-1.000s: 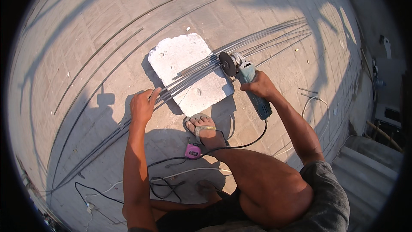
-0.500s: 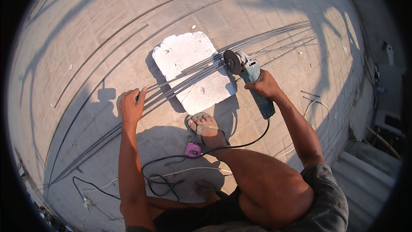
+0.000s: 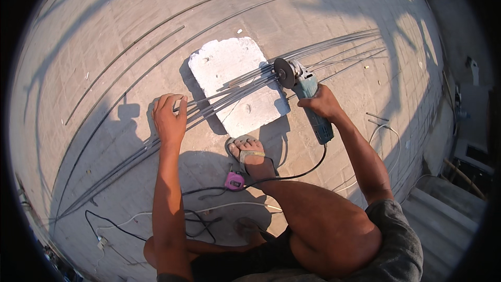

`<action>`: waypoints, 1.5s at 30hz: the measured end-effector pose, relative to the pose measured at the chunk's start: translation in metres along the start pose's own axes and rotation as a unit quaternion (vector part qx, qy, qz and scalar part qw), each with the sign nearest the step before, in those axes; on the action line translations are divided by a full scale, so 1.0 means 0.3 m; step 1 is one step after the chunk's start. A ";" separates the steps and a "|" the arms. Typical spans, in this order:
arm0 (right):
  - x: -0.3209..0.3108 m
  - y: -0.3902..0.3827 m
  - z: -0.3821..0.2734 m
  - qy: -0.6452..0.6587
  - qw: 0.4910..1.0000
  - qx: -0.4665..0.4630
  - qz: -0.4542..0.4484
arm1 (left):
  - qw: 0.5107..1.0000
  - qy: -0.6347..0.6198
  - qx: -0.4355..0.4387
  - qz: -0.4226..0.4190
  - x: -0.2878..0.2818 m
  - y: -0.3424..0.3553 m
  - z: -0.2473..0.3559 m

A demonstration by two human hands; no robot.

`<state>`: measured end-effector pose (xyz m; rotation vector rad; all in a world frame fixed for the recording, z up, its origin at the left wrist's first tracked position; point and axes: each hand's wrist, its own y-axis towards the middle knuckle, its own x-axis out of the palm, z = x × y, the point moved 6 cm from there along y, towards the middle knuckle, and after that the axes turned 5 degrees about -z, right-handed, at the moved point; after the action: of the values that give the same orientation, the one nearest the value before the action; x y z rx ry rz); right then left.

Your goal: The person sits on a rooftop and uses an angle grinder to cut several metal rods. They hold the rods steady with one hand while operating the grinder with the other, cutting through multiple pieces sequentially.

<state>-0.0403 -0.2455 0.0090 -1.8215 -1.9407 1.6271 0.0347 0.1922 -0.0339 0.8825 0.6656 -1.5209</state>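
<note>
Your left hand (image 3: pixel 169 120) lies over the bundle of rods (image 3: pixel 240 95), fingers bent; you cannot tell whether they pinch one. Your right hand (image 3: pixel 323 103) is wrapped around the angle grinder (image 3: pixel 307 89), its disc (image 3: pixel 284 73) at the block's right edge, where the rods cross; contact is unclear. The rods rest across the white block (image 3: pixel 254 120), whose near edge meets your sandaled foot (image 3: pixel 257 164). Bare paving (image 3: pixel 334 162) opens to the grinder's right. Loose rods (image 3: pixel 181 27) lie beyond the block; the black cord (image 3: pixel 297 177) loops past your ankle, beside a pink tape measure (image 3: pixel 235 181). Compared with half a second ago, your left hand is nearer the block, while the grinder remains beside its right edge.
</note>
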 end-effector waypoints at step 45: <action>-0.055 0.039 -0.059 -0.010 0.999 -0.032 0.024 | 0.979 -0.047 0.028 -0.196 0.176 0.171 0.354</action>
<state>-0.0155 -0.2490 0.0192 -1.8969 -1.9955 1.6213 0.0676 0.0685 -0.0158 0.7435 0.7609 -1.9301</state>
